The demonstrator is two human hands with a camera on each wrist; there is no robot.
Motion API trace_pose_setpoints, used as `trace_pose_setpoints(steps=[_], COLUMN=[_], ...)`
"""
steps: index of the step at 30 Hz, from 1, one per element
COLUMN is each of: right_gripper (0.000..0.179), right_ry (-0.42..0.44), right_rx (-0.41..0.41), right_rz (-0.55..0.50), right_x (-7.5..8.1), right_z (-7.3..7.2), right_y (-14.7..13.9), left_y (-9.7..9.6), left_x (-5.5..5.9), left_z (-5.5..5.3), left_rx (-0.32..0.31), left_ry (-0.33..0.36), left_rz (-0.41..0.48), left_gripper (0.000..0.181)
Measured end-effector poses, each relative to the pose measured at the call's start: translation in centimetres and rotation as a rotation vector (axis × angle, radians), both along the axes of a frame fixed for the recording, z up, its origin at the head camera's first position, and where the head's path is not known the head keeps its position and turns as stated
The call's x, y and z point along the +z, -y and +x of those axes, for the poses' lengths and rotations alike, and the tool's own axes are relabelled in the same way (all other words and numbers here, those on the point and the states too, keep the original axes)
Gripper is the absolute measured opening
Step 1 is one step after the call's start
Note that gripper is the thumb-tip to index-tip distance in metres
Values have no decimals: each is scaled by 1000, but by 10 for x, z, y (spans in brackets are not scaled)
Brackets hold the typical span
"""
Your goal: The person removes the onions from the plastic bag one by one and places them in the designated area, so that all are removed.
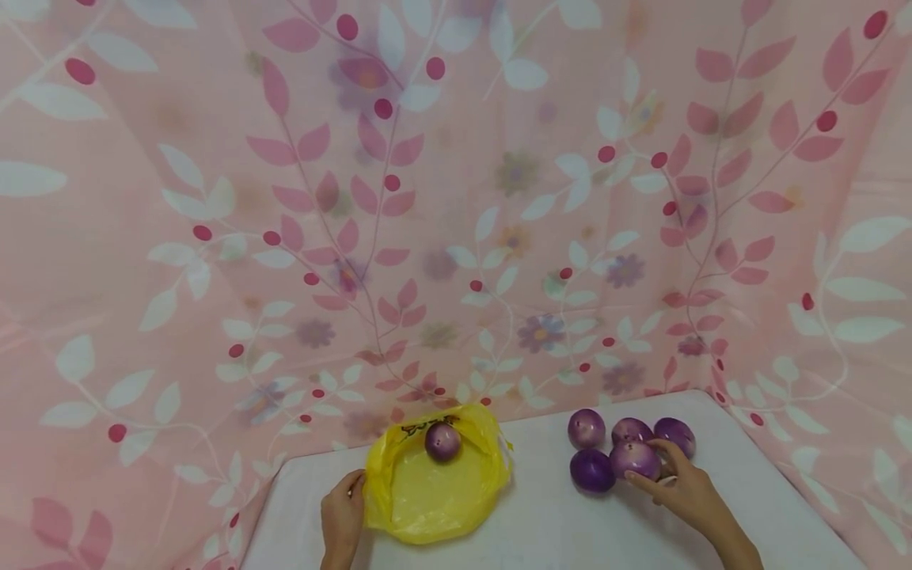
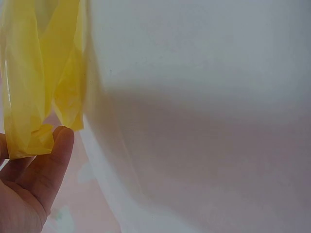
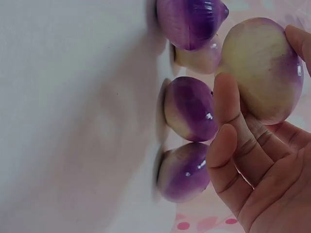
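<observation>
A yellow plastic bag [image 1: 435, 507] lies with its mouth spread wide, and one purple onion [image 1: 443, 442] sits inside near its back wall. My left hand [image 1: 343, 511] pinches the bag's left edge; in the left wrist view the fingers [image 2: 51, 167] hold a strip of the yellow plastic [image 2: 24, 87]. To the right, my right hand [image 1: 687, 491] grips a purple onion [image 1: 634, 461] between thumb and fingers. In the right wrist view this onion [image 3: 262, 70], pale on its underside, is held off the table. Several other onions [image 1: 592, 472] rest right beside it.
A white-covered table [image 1: 537, 507] carries everything. Onions at the back [image 1: 587, 428] and far right [image 1: 674, 438] stand close around the right hand. Behind and at the sides hangs a pink cloth [image 1: 456, 237] with leaves and flowers.
</observation>
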State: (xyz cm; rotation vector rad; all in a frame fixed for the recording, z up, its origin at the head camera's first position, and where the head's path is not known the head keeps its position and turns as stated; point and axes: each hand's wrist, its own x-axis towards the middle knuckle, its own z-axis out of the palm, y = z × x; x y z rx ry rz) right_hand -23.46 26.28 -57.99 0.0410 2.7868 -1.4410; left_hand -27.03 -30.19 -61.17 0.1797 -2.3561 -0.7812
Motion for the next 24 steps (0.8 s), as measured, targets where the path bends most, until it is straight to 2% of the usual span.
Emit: trace_pose_setpoints(steps=[13, 24], right_gripper=[76, 78], right_ry=[52, 76], right_rx=[8, 13], right_rz=[55, 88], right_x=[-12, -22], right_z=[2, 5], right_y=[-8, -10], left_y=[-2, -2], left_x=[4, 5], left_z=[2, 4], left_rx=[4, 1], left_ry=[10, -19], left_rz=[7, -13], left_gripper=[10, 8])
